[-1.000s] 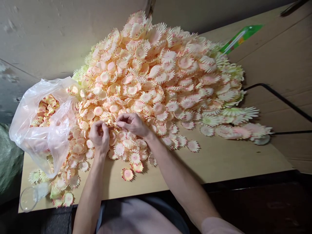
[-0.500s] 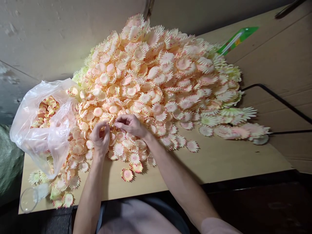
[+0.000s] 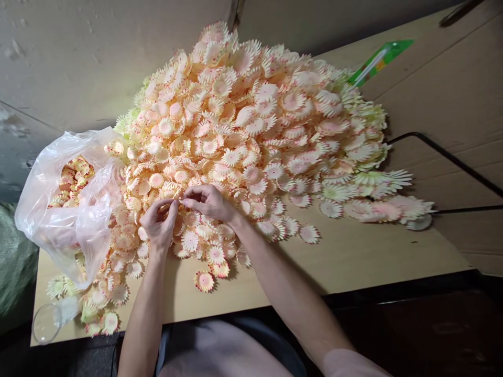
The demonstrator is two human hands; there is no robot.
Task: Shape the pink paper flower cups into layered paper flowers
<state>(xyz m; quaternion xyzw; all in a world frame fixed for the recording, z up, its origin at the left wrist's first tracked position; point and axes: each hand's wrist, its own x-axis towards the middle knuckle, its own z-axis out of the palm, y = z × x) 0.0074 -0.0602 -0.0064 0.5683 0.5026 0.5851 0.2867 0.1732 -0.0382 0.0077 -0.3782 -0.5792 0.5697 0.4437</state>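
Note:
A large heap of artificial flower petal layers (image 3: 236, 131), pale pink and cream with red-tipped scalloped edges, covers much of the table. At the heap's front edge, my left hand (image 3: 159, 222) has thumb and forefinger pinched together. My right hand (image 3: 210, 203) comes in from the right, also in a pinch, its fingertips close beside those of the left. Whatever small thing sits between the fingertips is too small to make out against the petals. Two loose petal layers, one a yellow-edged flower piece (image 3: 204, 281), lie on the table below the hands.
A translucent plastic bag (image 3: 90, 230) with more petal pieces stands at the left. A clear cup (image 3: 47, 322) lies on its side at the table's (image 3: 353, 262) front left corner. A green packet (image 3: 381, 62) rests behind the heap, near cardboard (image 3: 451, 104) and a black rod (image 3: 451, 157).
My left hand has turned a little, and its fingertips are nearer to those of my right hand. The right hand has hardly moved. The whole view has shifted slightly.

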